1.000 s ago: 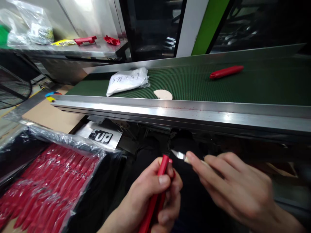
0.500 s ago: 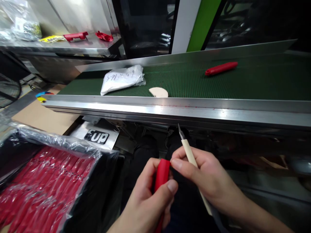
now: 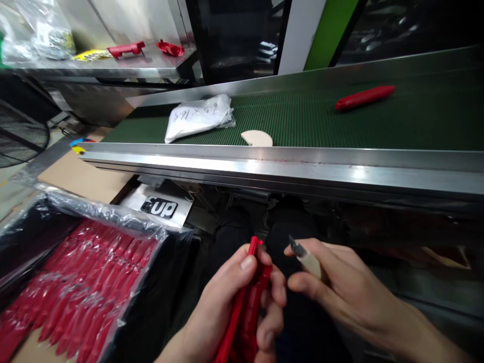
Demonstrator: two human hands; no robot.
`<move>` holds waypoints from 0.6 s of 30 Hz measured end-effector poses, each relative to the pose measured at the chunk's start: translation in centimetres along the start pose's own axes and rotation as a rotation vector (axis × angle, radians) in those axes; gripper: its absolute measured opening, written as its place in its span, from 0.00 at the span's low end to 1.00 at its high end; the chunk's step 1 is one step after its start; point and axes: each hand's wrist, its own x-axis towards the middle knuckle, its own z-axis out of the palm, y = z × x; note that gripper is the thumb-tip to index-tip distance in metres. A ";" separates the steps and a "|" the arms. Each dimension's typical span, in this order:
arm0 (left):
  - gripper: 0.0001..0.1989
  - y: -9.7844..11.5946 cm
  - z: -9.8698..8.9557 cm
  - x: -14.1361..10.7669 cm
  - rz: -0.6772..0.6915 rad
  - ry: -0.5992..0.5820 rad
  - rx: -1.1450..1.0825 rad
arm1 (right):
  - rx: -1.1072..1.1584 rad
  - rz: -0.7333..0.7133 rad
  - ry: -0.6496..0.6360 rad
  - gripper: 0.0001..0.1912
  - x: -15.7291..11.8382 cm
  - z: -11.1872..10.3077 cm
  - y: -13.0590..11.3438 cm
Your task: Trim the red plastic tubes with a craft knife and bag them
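Note:
My left hand (image 3: 242, 307) grips a long red plastic part (image 3: 247, 297), held upright below the conveyor's edge. My right hand (image 3: 340, 292) holds a small craft knife (image 3: 306, 257) with a pale wooden handle; its blade points up and left, a little to the right of the red part's top and apart from it. Another red plastic part (image 3: 365, 97) lies on the green conveyor belt (image 3: 378, 126) at the far right.
A plastic-lined box (image 3: 75, 282) with several red parts sits at lower left. On the belt lie a white bag (image 3: 198, 117) and a beige half-disc (image 3: 257, 138). The steel conveyor rail (image 3: 283, 169) runs across. A steel shelf (image 3: 113, 65) at back left bears red pieces and bags.
The knife has dropped from pointing straight up to a tilt up-left, and my right hand has drawn slightly away from the red part. My left hand turned the part, showing its edge.

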 end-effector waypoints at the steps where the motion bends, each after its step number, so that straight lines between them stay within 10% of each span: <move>1: 0.15 0.1 0.0 0.0 -0.020 -0.001 -0.027 | -0.083 -0.108 0.013 0.18 -0.1 -0.1 0.0; 6: 0.21 0.6 0.1 -0.7 -0.173 0.020 -0.145 | -0.458 -0.362 0.074 0.17 0.4 -0.5 0.5; 18: 0.19 0.4 0.9 -1.4 -0.179 0.039 -0.228 | -0.639 -0.310 0.017 0.16 0.4 -0.1 0.8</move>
